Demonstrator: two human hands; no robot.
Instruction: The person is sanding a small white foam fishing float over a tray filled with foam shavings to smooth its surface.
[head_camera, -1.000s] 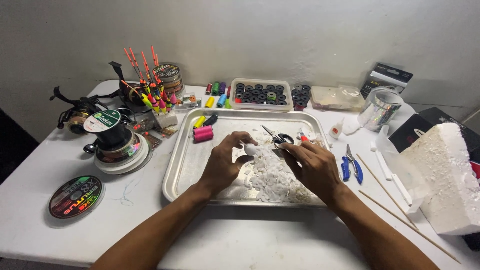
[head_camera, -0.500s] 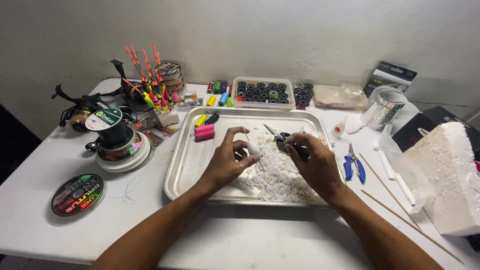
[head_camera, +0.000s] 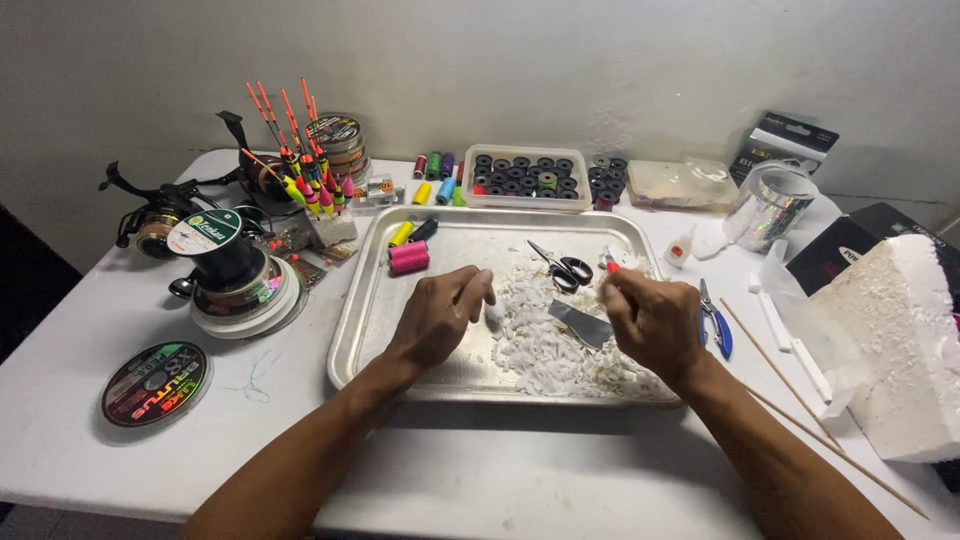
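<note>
White table, black packet rearward.

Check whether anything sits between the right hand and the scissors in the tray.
Nothing visible does. The scissors lie in the open on the tray, just up-left of the right hand; only loose white foam chips lie nearby, beside them rather than over them.

Both hands, left hand and right hand, reach forward, fingers curled.

Showing white foam shavings over a silver tray. Lying there too: pink thread spool, black-handled scissors. Resting outside, blue-handled pliers.
</note>
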